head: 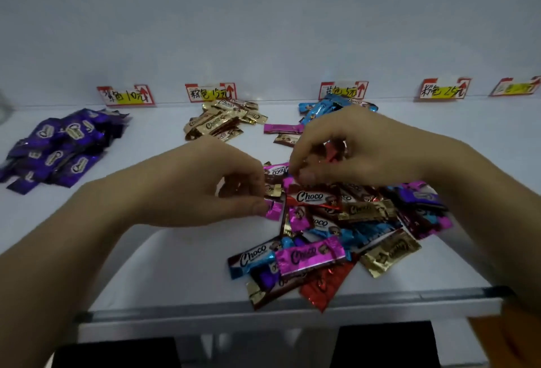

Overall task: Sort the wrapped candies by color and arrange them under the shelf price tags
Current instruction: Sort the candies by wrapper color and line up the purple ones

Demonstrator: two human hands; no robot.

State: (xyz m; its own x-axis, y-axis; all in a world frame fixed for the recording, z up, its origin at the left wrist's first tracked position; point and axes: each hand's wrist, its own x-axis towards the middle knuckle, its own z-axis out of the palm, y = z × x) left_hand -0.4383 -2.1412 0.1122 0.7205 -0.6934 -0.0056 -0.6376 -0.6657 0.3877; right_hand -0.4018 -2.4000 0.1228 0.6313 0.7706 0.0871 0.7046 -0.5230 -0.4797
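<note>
Wrapped candies (336,221) heaped mixed at desk (175,265) front: judged light, slick, crinkly; best pinched at crimped ends. Left hand (205,186) pinching pink candy (273,211); right hand (360,151) curled, apparently holding red wrapper (333,155).

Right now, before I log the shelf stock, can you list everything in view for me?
price tags: five, white, red and yellow, along the back wall
purple candies: one pile, purple, far left under the first tag
gold candies: one pile, gold, under the second tag
blue candies: one pile, blue, under the third tag, partly hidden by the right hand
loose pink candy: one, pink, between the gold and blue piles
mixed pile: one, pink, blue, gold, red and purple, front of the shelf
shelf: one, white
left hand: pinches a pink candy at the mixed pile's edge
right hand: curled round a red candy above the mixed pile
</note>
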